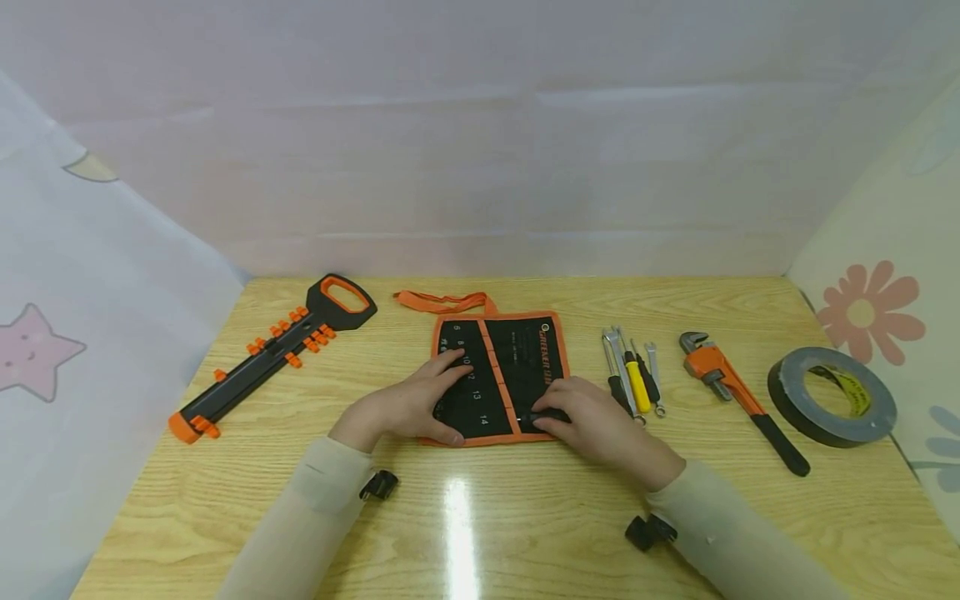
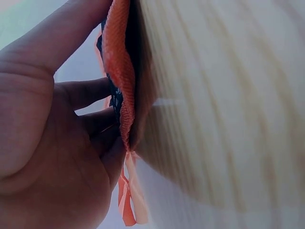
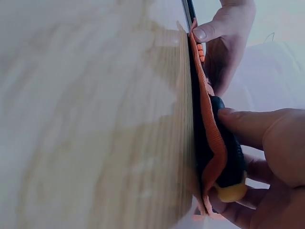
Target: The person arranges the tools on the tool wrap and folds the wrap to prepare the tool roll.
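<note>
A black fabric tool pouch (image 1: 491, 408) with orange edging lies spread out on the table, its pockets marked with numbers. My left hand (image 1: 412, 404) rests on its left side, fingers extended over the cloth and thumb at the near edge; the left wrist view shows the fingers against the orange hem (image 2: 119, 62). Near the lower right of the pouch, my right hand (image 1: 600, 421) pinches a screwdriver (image 3: 231, 157) with a black handle and yellow end. Its short visible shank points left toward the orange middle strip, the handle lying over the pouch.
Right of the pouch lie small wrenches (image 1: 652, 375) and screwdrivers, one with a yellow handle (image 1: 637, 383). Farther right are an orange pipe wrench (image 1: 738, 387) and a roll of tape (image 1: 795, 408). A black and orange holder rack (image 1: 255, 375) lies at left. An orange strap (image 1: 442, 302) trails behind the pouch.
</note>
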Action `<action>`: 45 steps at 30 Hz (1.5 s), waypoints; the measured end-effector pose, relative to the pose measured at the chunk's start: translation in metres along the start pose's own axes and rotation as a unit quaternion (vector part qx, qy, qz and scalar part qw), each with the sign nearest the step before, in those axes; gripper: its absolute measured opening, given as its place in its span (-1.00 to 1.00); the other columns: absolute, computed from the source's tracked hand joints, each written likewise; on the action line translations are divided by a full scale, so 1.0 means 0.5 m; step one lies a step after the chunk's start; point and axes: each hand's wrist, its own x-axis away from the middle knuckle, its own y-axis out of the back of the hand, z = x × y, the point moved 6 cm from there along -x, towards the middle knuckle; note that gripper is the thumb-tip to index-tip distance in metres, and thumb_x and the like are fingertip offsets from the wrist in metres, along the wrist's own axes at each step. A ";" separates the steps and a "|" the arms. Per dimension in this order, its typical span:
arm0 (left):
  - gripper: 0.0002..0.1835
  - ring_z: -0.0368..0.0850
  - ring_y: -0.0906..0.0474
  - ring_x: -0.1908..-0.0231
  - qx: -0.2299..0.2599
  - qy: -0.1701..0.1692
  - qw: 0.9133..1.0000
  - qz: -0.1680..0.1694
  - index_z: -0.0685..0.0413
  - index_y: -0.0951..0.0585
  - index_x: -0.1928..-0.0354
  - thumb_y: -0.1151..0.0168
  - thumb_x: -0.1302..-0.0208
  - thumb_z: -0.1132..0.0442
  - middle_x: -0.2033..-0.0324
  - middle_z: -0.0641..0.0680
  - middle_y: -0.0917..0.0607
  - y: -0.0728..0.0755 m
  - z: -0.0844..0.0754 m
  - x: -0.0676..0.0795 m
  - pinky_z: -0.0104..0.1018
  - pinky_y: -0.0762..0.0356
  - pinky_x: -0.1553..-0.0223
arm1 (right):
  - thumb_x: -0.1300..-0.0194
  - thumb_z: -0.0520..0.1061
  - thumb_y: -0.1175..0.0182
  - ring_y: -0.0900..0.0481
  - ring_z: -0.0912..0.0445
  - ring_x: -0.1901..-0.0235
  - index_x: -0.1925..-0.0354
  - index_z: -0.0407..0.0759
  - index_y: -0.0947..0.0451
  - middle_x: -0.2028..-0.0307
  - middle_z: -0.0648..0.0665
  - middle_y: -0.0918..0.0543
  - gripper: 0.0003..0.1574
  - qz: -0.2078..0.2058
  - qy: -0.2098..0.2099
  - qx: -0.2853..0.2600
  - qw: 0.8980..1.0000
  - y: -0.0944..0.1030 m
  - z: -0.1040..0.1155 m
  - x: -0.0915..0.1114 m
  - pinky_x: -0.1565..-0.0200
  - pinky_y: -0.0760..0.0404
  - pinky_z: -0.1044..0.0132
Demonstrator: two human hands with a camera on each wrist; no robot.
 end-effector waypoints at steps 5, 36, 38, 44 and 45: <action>0.21 0.21 0.26 -0.76 -0.002 -0.001 1.000 -0.001 -0.03 -0.11 -0.75 -0.65 -0.21 -0.12 -0.78 0.09 0.21 0.000 0.000 0.000 0.32 -0.12 -0.64 | -0.46 0.00 -0.44 -0.67 -0.05 -0.15 -0.10 -0.06 -0.78 -0.07 -0.05 -0.73 -0.68 0.011 -0.026 -0.002 1.000 0.007 -0.010 0.011 -0.22 -0.67 -0.10; 0.23 0.22 0.30 -0.76 -0.018 0.002 1.000 0.002 0.07 -0.07 -0.75 -0.66 -0.22 -0.04 -0.77 0.15 0.24 -0.003 -0.011 -0.004 0.26 -0.09 -0.67 | -0.57 -0.08 -0.31 -0.63 0.03 0.00 -0.15 -0.20 -0.76 0.00 -0.07 -0.74 -0.68 -0.006 0.034 0.021 0.999 0.013 -0.010 0.022 -0.10 -0.64 0.01; 0.23 0.24 0.29 -0.76 -0.018 0.000 1.000 0.002 0.09 -0.07 -0.75 -0.66 -0.23 -0.04 -0.77 0.17 0.23 -0.002 -0.011 -0.004 0.27 -0.09 -0.66 | -0.58 -0.07 -0.30 -0.62 0.05 0.00 -0.15 -0.18 -0.76 0.00 -0.04 -0.73 -0.68 0.000 0.029 0.018 0.999 0.012 -0.008 0.020 -0.09 -0.65 0.03; 0.23 0.22 0.28 -0.76 -0.019 0.001 1.000 0.001 0.09 -0.08 -0.74 -0.66 -0.22 -0.03 -0.77 0.16 0.21 -0.003 -0.011 -0.005 0.25 -0.10 -0.67 | -0.55 -0.08 -0.34 -0.63 0.07 0.02 -0.13 -0.18 -0.77 0.06 -0.02 -0.71 -0.69 0.004 0.035 0.023 0.999 0.010 0.004 0.013 -0.03 -0.66 0.08; 0.22 0.21 0.29 -0.76 -0.018 0.003 1.000 0.002 0.09 -0.09 -0.74 -0.66 -0.22 -0.03 -0.77 0.15 0.21 -0.003 -0.011 -0.005 0.24 -0.10 -0.67 | -0.54 -0.08 -0.35 -0.63 0.07 0.04 -0.13 -0.19 -0.77 0.06 -0.03 -0.71 -0.69 0.004 0.038 0.024 0.999 0.010 0.006 0.011 -0.01 -0.66 0.10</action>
